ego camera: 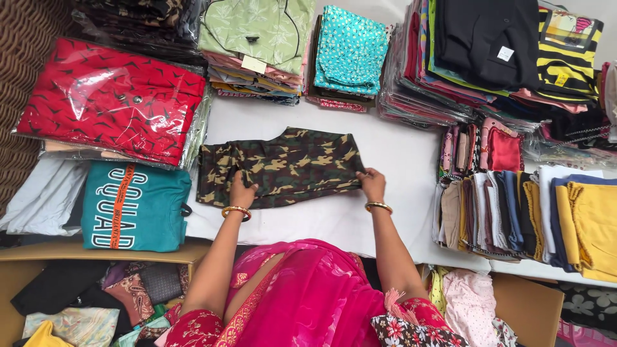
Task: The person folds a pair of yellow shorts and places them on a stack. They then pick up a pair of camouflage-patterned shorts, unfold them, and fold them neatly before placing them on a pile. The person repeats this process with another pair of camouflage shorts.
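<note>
1. A folded camouflage-print cotton garment lay flat on the white table, in green, brown and tan.
2. Its lower edge was pinched by the left hand and the right hand, fingers closed on cloth.
3. Folding appeared under way; a further fold would call for both edges lifted evenly.
4. Left of the garment lay a red bagged shirt.

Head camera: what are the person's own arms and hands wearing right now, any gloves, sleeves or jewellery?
No gloves: both hands are bare. The left hand and the right hand each have a gold bangle at the wrist, with red showing in the left one. The forearms are uncovered. Short red sleeves with a floral print sit at the upper arms, and a bright pink draped garment covers the torso between them.
</note>
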